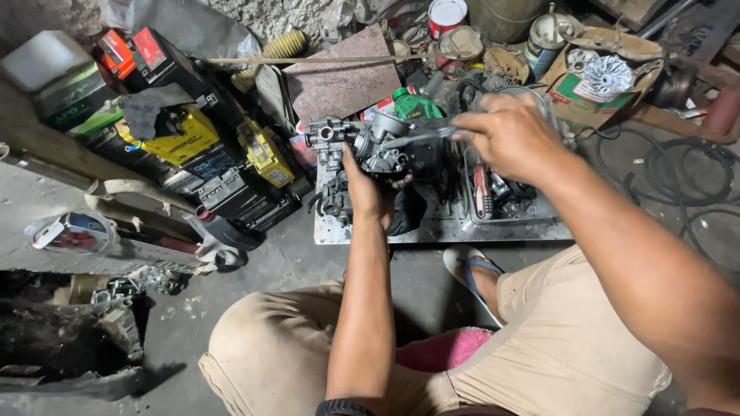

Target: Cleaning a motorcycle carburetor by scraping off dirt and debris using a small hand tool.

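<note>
Two bare hands up over a dirty metal tray (439,229) on the floor. Left hand (368,191) wrapped tight around one grey metal engine part (370,146), lifted just above the tray. Right hand (509,137) fingers pressed together, pinching one thin metal tool (420,137). Tip of the tool touching the top of the engine part.

One red-handled tool (480,191) lying in the tray, under the right hand. One green bottle (416,104) just behind the engine part. One flat reddish board (339,77) leaning near it.

To the left, a pile of old batteries: two black ones with red tops (132,52), two yellow ones (223,142), more dark ones too mixed up to count. One yellow ribbed rubber tube (281,45) behind them.

At the back, one red and white tin (447,14). At the right, one cardboard box (597,81) with one shiny round fan part (607,73) inside. Black cables (686,177) curled on the floor nearby.

Two knees in tan shorts (270,347) low down, one blue sandal (470,270), one pink cloth (443,350) between the legs.
</note>
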